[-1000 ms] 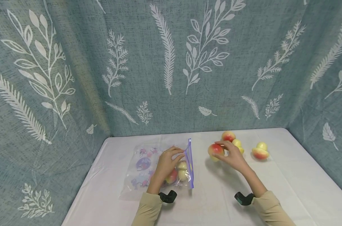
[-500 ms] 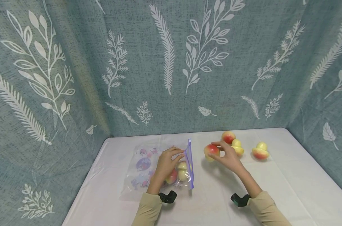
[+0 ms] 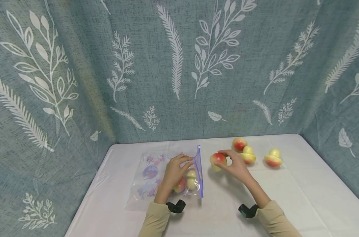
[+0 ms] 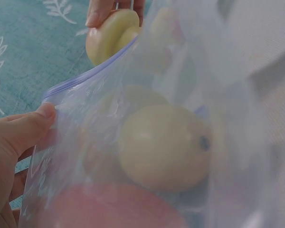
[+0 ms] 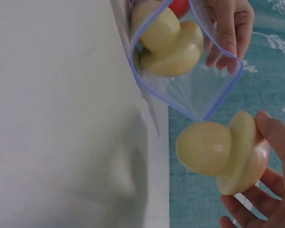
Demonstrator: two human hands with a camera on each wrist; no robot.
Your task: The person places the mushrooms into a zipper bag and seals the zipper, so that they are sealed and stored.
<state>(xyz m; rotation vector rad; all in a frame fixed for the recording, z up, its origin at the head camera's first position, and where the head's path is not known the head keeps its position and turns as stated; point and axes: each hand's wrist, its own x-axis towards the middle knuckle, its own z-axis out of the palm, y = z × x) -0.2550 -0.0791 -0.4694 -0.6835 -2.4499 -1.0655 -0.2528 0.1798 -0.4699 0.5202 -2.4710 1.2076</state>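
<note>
My left hand (image 3: pixel 174 171) pinches the upper rim of a clear zip bag (image 3: pixel 139 184) with a purple zip strip (image 3: pixel 199 174). The bag lies on its side, printed with small pink and purple pictures, its mouth gaping toward the right. Inside it are toy mushrooms (image 5: pixel 173 52), with pale stems and reddish caps. In my right hand (image 3: pixel 238 167) is another toy mushroom (image 3: pixel 218 161), gripped by its red-and-yellow cap between thumb and fingers. Its rounded pale stem (image 5: pixel 202 147) points toward the bag's side in the right wrist view, just short of the opening.
On the white-covered table (image 3: pixel 223 214), a red-topped toy mushroom (image 3: pixel 240 144) stands at the back right. Beside it are one lying stem-up (image 3: pixel 248 155) and another stem-up mushroom (image 3: pixel 273 158) further right. A patterned blue-green curtain (image 3: pixel 179 118) hangs behind the table.
My right hand has carried the toy mushroom leftward, closer to the bag's mouth. My left hand and the bag have stayed in place.
</note>
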